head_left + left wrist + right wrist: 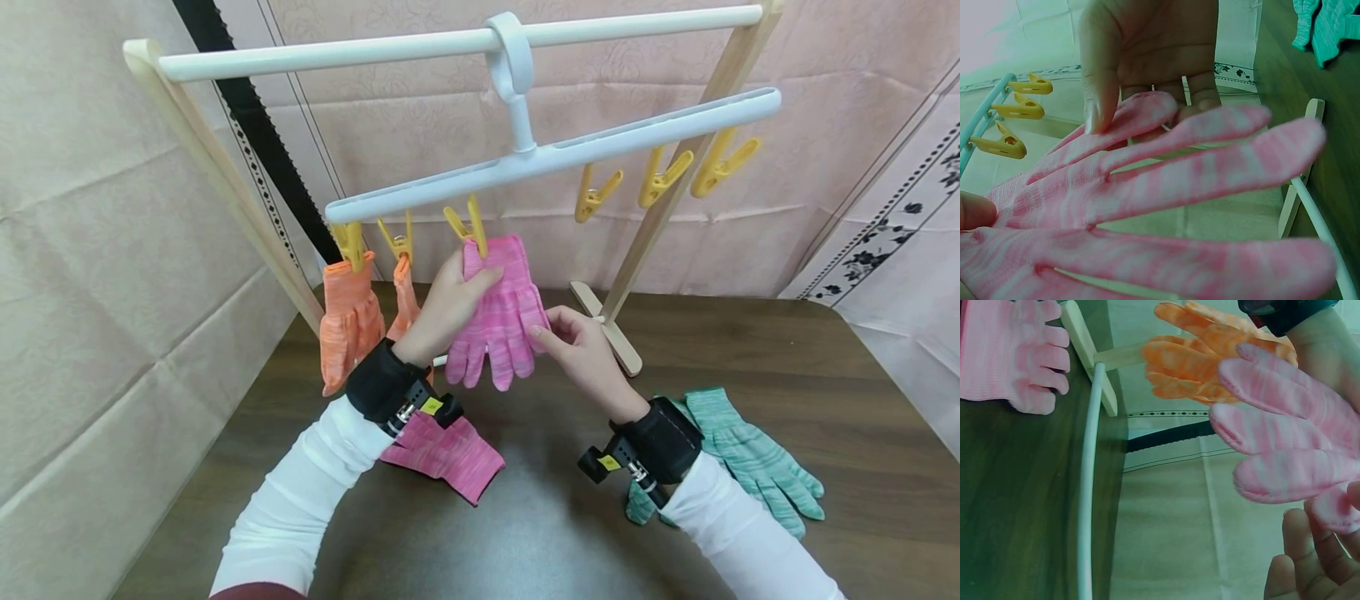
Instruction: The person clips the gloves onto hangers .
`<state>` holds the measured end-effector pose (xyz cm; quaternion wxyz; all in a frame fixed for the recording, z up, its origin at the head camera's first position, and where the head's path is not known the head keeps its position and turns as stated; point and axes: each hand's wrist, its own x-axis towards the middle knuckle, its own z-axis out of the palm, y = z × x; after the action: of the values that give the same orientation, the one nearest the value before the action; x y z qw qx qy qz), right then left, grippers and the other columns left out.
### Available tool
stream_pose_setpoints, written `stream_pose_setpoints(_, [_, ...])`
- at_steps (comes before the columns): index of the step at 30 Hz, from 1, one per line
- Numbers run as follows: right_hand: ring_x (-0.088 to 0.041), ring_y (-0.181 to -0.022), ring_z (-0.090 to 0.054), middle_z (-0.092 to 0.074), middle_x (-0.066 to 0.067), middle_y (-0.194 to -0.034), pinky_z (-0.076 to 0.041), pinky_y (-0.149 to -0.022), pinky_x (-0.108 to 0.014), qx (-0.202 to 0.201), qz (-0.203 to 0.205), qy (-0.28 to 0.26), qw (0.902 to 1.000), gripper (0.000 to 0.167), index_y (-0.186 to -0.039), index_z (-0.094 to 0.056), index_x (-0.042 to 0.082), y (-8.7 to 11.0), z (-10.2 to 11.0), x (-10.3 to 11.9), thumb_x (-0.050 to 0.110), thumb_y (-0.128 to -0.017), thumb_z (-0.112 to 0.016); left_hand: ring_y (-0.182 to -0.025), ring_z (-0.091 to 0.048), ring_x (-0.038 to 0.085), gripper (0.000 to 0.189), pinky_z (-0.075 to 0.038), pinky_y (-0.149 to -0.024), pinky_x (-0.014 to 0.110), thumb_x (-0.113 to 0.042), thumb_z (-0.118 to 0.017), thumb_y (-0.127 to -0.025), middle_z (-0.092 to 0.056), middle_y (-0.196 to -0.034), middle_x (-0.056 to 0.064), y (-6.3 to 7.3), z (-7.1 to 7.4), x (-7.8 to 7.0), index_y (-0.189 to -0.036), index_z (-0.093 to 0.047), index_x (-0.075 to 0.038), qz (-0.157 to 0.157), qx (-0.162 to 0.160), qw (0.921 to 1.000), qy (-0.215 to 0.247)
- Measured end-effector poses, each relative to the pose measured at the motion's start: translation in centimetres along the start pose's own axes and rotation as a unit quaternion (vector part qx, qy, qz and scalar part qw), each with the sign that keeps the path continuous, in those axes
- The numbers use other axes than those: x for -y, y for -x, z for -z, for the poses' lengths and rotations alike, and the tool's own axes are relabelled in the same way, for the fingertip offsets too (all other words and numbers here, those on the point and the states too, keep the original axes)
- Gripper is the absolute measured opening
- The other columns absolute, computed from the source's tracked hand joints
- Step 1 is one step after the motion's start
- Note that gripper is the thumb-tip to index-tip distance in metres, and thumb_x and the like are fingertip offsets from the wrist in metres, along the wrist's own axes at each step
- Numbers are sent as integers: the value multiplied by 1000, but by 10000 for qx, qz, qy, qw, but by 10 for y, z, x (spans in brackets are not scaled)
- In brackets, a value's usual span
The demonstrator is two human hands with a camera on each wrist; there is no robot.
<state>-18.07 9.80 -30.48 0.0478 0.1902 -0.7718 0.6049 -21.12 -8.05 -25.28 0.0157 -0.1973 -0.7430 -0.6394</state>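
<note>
Head view: A pink knitted fabric glove point(506, 308) is suspended cuff-up below a pale blue plastic hanger point(562, 154) and is taken as the landmark. Its cuff is met from above by a yellow plastic clip point(477, 223); whether the cuff is clamped cannot be told. The left side of the cuff is pinched by the left hand point(450, 304), with the thumb laid across the front. The right edge, lower down, is pinched between thumb and fingers of the right hand point(576, 346). Orange knitted gloves point(349, 317) are hung left of the landmark; a second pink knitted glove point(457, 462) is placed below it, and green knitted gloves point(757, 462) to its lower right.

Left wrist view: The landmark is held between both hands. Its far edge is gripped under the right thumb, its cuff end by the left.

Right wrist view: One digit of the landmark is pinched by the right hand. A white rod point(1089, 487) is seen left of the landmark.
</note>
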Motion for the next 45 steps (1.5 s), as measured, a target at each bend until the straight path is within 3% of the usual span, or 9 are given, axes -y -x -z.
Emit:
stream_pose_setpoints(3, [-7,-68,-56,-59,-15,-81,-48,-65,-19,59,-83,-70,9999,19,-94,-57,-5,2,-1,-5,13,-87,-55,-99,-51,17,35,-40,-90,34,-14,-46,-91,-51,-113,10,1,2,4,-124,-38,-4,7,60,10000,15])
stream_pose_setpoints(10, [-15,-69,-59,-60,-20,-83,-50,-66,-27,185,-259,1,9995,19,-94,-57,-6,8,-5,-20,11,-86,-55,-116,-46,15,43,-35,-99,35,-16,-45,-92,-47,-128,6,3,6,13,-133,-32,-11,33,159,9998,-66])
stream_pose_setpoints(12, [-17,-69,-59,-59,-23,-85,-50,-65,-27,257,-273,69,9993,18,-94,-57,-6,10,-7,-24,10,-86,-55,-116,-46,16,44,-36,-98,35,-17,-45,-92,-47,-128,7,3,7,15,-133,-32,-12,112,176,9998,-56])
stream_pose_setpoints(18, [-19,-70,-57,-60,-17,-82,-47,-63,-25,592,-475,536,9957,16,-93,-59,-2,16,-14,-39,13,-86,-55,-108,-51,19,43,-40,-93,38,-20,-46,-91,-52,-121,9,5,8,19,-131,-34,-10,299,182,9993,-128])
stream_pose_setpoints(26, [-16,-80,-55,-62,-8,-86,-45,-70,-26,1136,-628,1170,9846,16,-92,-61,4,21,-23,-48,18,-85,-58,-107,-51,19,40,-39,-95,38,-18,-47,-91,-52,-121,9,11,11,27,-128,-36,-9,426,232,9988,11])
stream_pose_setpoints(36, [-12,-77,-53,-61,-3,-84,-43,-66,-25,1867,-648,1751,9645,15,-92,-61,9,28,-29,-60,22,-86,-56,-102,-50,17,38,-39,-93,37,-17,-49,-90,-53,-117,9,15,13,39,-126,-42,-8,624,164,9979,10])
stream_pose_setpoints(45, [-12,-75,-53,-61,-3,-87,-43,-63,-25,2294,-723,2094,9478,17,-97,-61,5,36,-41,-70,16,-85,-57,-98,-49,13,32,-38,-89,32,-19,-50,-89,-55,-113,8,19,13,47,-119,-50,-7,1033,-24,9946,-36])
